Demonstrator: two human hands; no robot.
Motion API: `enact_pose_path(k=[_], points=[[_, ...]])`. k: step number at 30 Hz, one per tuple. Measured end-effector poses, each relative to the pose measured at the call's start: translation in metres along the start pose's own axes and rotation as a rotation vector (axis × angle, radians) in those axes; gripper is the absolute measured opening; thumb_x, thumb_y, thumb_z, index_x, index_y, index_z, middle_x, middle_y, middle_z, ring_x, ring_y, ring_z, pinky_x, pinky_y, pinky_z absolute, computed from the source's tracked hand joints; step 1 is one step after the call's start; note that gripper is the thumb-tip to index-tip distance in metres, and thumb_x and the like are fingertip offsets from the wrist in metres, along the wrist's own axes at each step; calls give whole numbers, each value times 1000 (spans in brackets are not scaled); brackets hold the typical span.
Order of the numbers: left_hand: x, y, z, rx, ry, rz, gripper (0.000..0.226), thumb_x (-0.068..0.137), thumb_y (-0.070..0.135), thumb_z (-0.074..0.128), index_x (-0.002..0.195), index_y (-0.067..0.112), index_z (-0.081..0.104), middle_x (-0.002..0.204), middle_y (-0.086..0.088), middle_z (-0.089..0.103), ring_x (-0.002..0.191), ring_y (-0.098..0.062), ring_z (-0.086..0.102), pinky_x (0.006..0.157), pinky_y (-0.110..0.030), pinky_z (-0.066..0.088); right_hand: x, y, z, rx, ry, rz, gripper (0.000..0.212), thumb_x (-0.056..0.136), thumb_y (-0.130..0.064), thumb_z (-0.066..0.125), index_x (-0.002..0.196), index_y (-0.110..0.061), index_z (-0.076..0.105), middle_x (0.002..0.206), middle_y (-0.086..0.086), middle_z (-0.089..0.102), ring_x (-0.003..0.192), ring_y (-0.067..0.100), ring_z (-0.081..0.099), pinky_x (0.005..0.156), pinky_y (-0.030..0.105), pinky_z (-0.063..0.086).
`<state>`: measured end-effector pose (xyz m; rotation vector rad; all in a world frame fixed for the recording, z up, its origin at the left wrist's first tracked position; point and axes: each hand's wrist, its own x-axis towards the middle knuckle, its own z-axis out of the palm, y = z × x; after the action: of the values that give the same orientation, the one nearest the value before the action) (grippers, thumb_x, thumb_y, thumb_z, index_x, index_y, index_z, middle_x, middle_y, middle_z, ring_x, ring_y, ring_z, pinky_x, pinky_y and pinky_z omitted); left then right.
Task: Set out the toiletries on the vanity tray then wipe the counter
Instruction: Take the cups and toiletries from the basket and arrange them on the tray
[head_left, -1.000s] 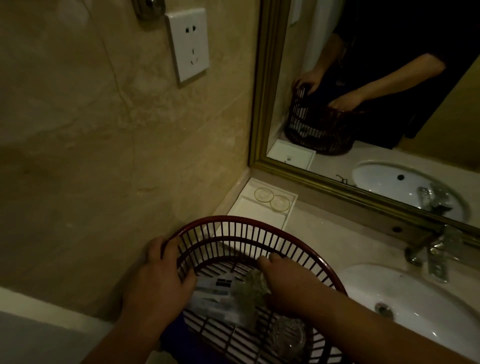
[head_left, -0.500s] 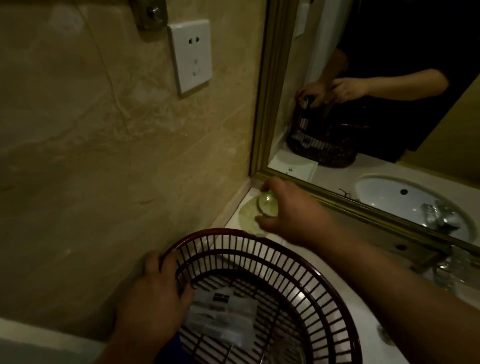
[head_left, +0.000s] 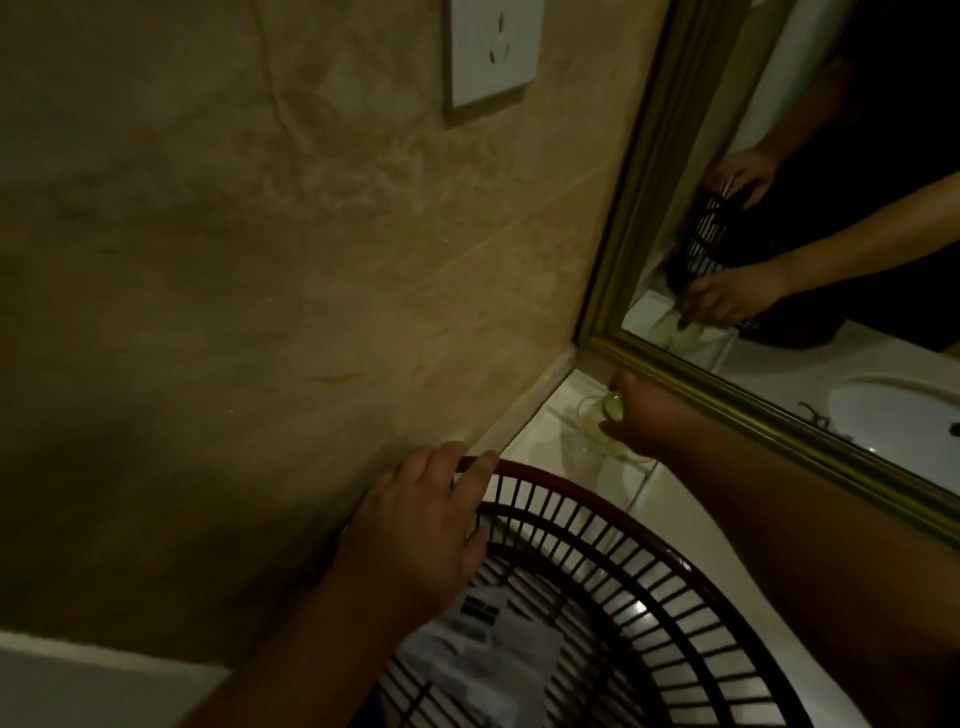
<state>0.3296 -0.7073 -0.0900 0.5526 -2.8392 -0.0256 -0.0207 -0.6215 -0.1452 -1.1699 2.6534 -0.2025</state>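
Note:
A dark red slatted basket stands on the counter in front of me, and my left hand grips its near-left rim. Inside it lie white wrapped toiletry packets. Behind the basket, in the corner by the wall and mirror, lies the white vanity tray. My right hand reaches over the tray's far end and pinches a small greenish item in a clear wrapper, which hangs down onto the tray. My right forearm crosses above the basket.
A gold-framed mirror runs along the back and reflects my hands and the basket. The white sink basin shows only in the mirror at the right. A white wall socket is on the beige tiled wall.
My right hand left the basket with the wrapped greenish item and carried it to the far end of the tray. My left hand shifted up along the basket rim. The view moved closer.

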Motion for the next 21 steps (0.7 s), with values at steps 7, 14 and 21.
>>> enact_pose_path(k=[7,14,21], points=[[33,-2,28,-34,46,52,44,90,42,67,128,20,67,99,-4,67,79,-25,61,62,-43,53,59,20,28,-46,-6,-18,60,90,-29,75,140,-12,46,129,20,60,108,36,63,81,35,49],[42,0,38,32,-6,-34,36,80,41,80,110,30,64,80,4,60,67,-22,57,53,-38,48,88,25,37,-80,0,-60,44,96,-27,64,133,-8,48,125,23,60,107,41,62,85,42,52],[43,-1,39,32,12,-17,35,78,38,82,108,28,66,78,3,59,64,-24,57,49,-36,46,71,21,28,-48,2,-69,57,100,-24,58,155,-22,39,146,21,45,117,40,60,91,41,51]])
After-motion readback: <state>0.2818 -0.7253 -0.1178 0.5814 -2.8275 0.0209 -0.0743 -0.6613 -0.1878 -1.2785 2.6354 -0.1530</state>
